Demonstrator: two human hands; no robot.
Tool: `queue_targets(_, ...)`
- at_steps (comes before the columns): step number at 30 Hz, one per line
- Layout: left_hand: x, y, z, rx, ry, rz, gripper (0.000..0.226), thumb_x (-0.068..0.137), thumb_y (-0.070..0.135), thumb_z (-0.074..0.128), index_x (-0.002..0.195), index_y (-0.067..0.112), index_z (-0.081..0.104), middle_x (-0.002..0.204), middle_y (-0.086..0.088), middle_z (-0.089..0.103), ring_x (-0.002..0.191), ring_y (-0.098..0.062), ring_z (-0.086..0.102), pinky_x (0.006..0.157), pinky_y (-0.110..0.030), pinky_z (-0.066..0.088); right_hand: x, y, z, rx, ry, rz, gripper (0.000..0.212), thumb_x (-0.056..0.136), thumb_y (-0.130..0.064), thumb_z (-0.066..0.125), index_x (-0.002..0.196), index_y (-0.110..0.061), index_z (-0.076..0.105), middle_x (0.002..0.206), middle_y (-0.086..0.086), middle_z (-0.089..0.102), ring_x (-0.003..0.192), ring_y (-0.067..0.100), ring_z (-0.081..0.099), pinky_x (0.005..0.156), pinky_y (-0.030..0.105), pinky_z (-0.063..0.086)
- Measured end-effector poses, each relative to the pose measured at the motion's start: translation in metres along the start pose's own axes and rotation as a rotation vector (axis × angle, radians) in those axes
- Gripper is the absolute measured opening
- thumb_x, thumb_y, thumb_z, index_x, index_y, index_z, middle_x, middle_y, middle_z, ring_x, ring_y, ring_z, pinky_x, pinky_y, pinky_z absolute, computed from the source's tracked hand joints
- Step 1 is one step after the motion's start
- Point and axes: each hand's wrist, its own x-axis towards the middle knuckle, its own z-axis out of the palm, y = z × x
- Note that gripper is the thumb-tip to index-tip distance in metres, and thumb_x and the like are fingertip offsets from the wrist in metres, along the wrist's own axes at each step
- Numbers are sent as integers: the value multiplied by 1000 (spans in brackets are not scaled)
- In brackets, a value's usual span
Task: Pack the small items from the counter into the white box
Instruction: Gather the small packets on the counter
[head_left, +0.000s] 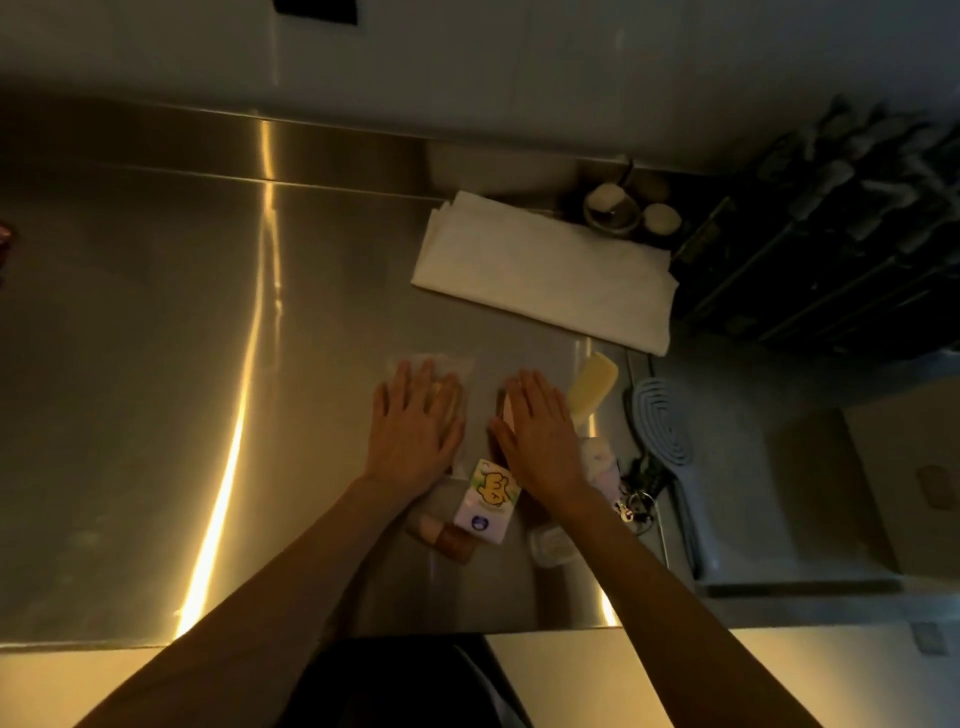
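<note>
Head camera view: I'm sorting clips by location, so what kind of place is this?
Probably a kitchen, dimly lit. The hands work on a stainless steel counter with a raised back edge, a sink basin sits to its right, and small condiment jars stand by the wall.

The left hand (415, 421) hides most of a clear packet (447, 374), its yellowish contents perhaps food.
</note>
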Motion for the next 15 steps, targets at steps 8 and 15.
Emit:
queue_targets(8, 6, 4, -12, 42, -44, 22, 76, 85, 57, 2, 149, 23, 25, 158, -10, 17, 146, -32, 8, 115, -53, 12, -1, -5, -11, 55, 24, -29, 64, 93, -44, 16, 137, -5, 43, 145, 18, 39, 138, 32, 28, 114, 44, 19)
queue_targets(15, -5, -3, -54, -22, 235, -23, 60, 89, 41, 25, 128, 6, 54, 131, -18, 54, 124, -37, 48, 101, -52, 35, 17, -35, -37, 146, 175, -162, 49, 93, -31, 31, 116, 2, 60, 121, 23, 60, 116, 37, 54, 101, 47, 40)
